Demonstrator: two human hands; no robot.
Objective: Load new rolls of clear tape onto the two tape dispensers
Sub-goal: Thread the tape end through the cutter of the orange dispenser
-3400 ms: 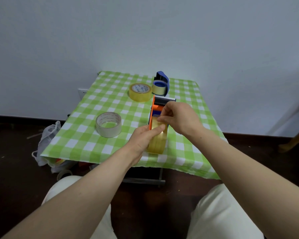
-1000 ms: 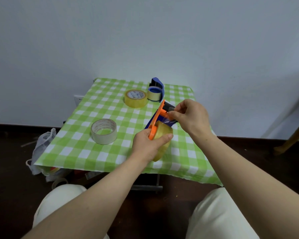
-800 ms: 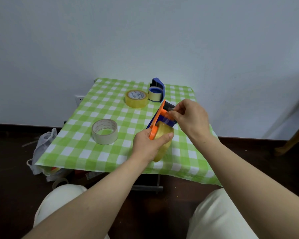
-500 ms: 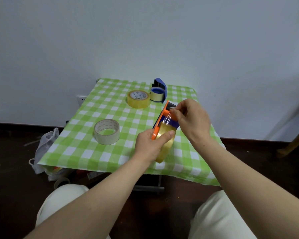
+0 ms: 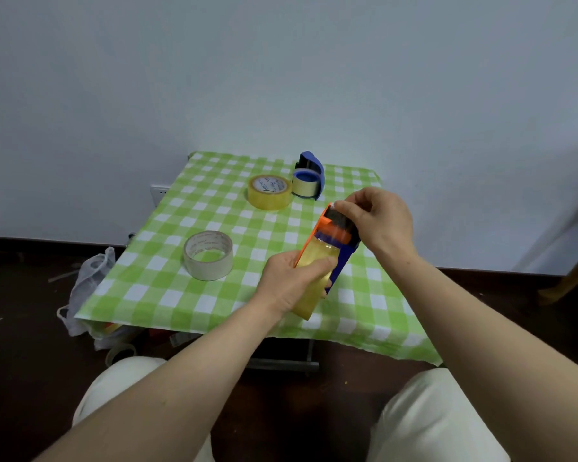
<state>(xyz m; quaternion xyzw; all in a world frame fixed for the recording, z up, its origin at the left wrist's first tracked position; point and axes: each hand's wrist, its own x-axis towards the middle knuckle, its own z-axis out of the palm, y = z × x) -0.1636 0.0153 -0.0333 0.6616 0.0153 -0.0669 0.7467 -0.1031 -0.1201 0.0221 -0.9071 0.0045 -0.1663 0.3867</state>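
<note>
Dispenser (image 5: pixel 331 232) in left hand (image 5: pixel 289 283) (tilted)

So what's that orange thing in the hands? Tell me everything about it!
It's a tape dispenser that looks plastic: orange on one side, blue on the other, with a dark part at its far end. A yellowish clear tape roll sits inside it. It is held tilted over the green checked tablecloth, dark end pointing away. The left hand grips its roll end; the right hand pinches at the dark end, where clear tape stretches.
</note>
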